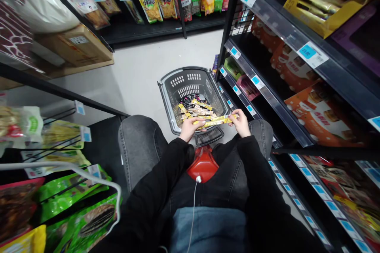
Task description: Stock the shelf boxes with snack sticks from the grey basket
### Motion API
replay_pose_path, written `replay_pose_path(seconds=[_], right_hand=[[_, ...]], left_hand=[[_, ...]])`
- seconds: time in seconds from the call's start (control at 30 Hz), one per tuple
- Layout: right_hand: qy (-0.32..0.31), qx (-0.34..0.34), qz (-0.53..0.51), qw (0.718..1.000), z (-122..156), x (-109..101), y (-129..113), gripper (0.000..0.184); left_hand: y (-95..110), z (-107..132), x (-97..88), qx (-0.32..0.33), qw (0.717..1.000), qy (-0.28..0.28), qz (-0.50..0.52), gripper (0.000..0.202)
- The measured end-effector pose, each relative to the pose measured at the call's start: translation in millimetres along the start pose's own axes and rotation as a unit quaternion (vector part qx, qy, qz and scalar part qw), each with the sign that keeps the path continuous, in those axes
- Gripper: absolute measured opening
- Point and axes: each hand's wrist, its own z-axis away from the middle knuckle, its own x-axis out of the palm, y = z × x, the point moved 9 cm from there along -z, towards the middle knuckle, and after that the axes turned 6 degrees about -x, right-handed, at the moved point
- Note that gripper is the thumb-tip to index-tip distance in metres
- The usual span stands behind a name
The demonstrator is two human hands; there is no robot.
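Observation:
Stretched between my two hands is a slim yellow snack packet [216,121], held level over the near rim of a grey shopping basket [170,104]. My left hand [190,127] grips its left end, and my right hand [241,123] pinches the right end. Whether it is one packet or a few together, I cannot tell. Below, inside the basket, lies a loose heap of narrow stick packets [196,106], yellow, cream and dark purple. The basket's black handle [209,136] is folded toward me, just under my hands.
Shelves with price tags [257,82] rise close on my right, holding orange boxes [323,114] and a yellow display box [329,4]. Hanging snack bags [65,189] crowd the left. A cardboard box [74,47] stands at the far left. A red object [203,164] with a white cable sits between my knees.

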Motion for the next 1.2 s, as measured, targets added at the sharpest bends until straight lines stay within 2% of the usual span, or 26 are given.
replay_pose_path(seconds=[0.1,0.17,0.23,0.3,0.37,0.4,0.47,0.57,0.67,0.77,0.83,1.0,1.2], right_hand=[[0.014,0.005,0.009,1.0,-0.6,-0.7,4.6,0.033],[0.031,0.002,0.02,0.999,-0.8,-3.2,6.1,0.029],[0.056,-0.002,0.034,0.998,-0.9,-7.5,6.9,0.027],[0.075,-0.01,0.045,0.996,-1.2,-10.4,7.6,0.027],[0.087,-0.022,0.055,0.994,-1.3,-11.1,8.4,0.028],[0.091,-0.023,0.052,0.994,-1.0,-10.3,9.9,0.03],[0.091,-0.003,0.022,0.996,0.9,-5.0,17.3,0.038],[0.056,0.067,-0.059,0.994,8.2,15.9,33.4,0.047],[0.001,0.138,-0.115,0.984,19.8,42.2,45.3,0.042],[-0.021,0.184,-0.136,0.973,27.7,55.4,53.0,0.041],[-0.001,0.187,-0.126,0.974,26.8,52.0,55.3,0.04],[0.098,0.156,-0.08,0.98,17.8,27.0,50.2,0.038],[0.142,0.121,-0.079,0.979,9.8,3.1,36.0,0.035]], left_hand=[[-1.3,-0.2,1.2,-0.01,1.0,-0.006,0.011,0.048],[-4.7,1.3,6.6,-0.038,0.999,-0.033,0.019,0.049],[-13.9,6.2,20.2,-0.098,0.99,-0.105,0.013,0.049],[-26.2,16.2,37.4,-0.162,0.966,-0.202,-0.018,0.042],[-35.2,24.7,48.8,-0.186,0.942,-0.271,-0.064,0.03],[-37.7,25.9,51.3,-0.18,0.938,-0.285,-0.085,0.026],[-40.8,23.3,52.1,-0.16,0.94,-0.281,-0.109,0.023],[-45.0,17.3,49.9,-0.146,0.949,-0.252,-0.117,0.024],[-44.8,14.6,48.4,-0.134,0.956,-0.23,-0.125,0.028],[-41.1,14.5,47.4,-0.115,0.958,-0.213,-0.155,0.029],[-38.4,15.4,48.8,-0.103,0.955,-0.214,-0.177,0.028],[-35.4,16.7,54.6,-0.081,0.947,-0.232,-0.206,0.032],[-43.7,19.7,59.9,-0.079,0.935,-0.268,-0.22,0.038]])
